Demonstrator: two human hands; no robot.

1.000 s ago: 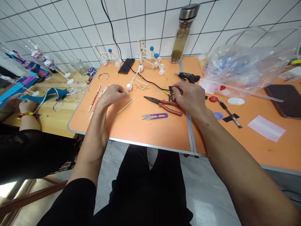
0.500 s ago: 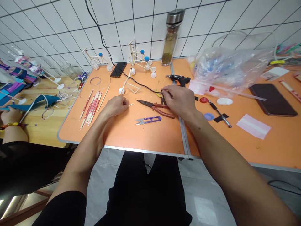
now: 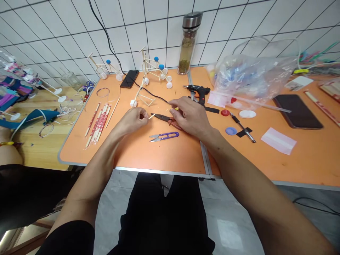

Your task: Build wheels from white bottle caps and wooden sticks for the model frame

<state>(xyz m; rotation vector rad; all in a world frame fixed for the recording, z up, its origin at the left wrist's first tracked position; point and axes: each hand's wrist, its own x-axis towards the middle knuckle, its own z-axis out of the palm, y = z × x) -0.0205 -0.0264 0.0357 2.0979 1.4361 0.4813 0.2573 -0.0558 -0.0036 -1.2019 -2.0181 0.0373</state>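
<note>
My left hand (image 3: 132,120) is closed in a pinch on a thin wooden stick (image 3: 152,116), whose tip pokes out to the right. My right hand (image 3: 189,117) lies curled over the red handles of the pliers (image 3: 160,117), whose dark jaws point left towards the stick's tip. Both hands rest on the orange table (image 3: 148,156). Purple thread snips (image 3: 164,136) lie just in front of the hands.
Wrapped chopsticks (image 3: 97,122) lie at the left. Stick models (image 3: 154,69), a phone (image 3: 129,78) and a bottle (image 3: 187,44) stand at the back. A glue gun (image 3: 198,89), plastic bag (image 3: 249,76), caps (image 3: 225,112) and a craft knife (image 3: 243,127) sit at the right. Another person's arm (image 3: 7,156) is at far left.
My right hand left the small black piece near the glue gun and came down left onto the pliers. My left hand picked up the stick and moved right towards the pliers' jaws.
</note>
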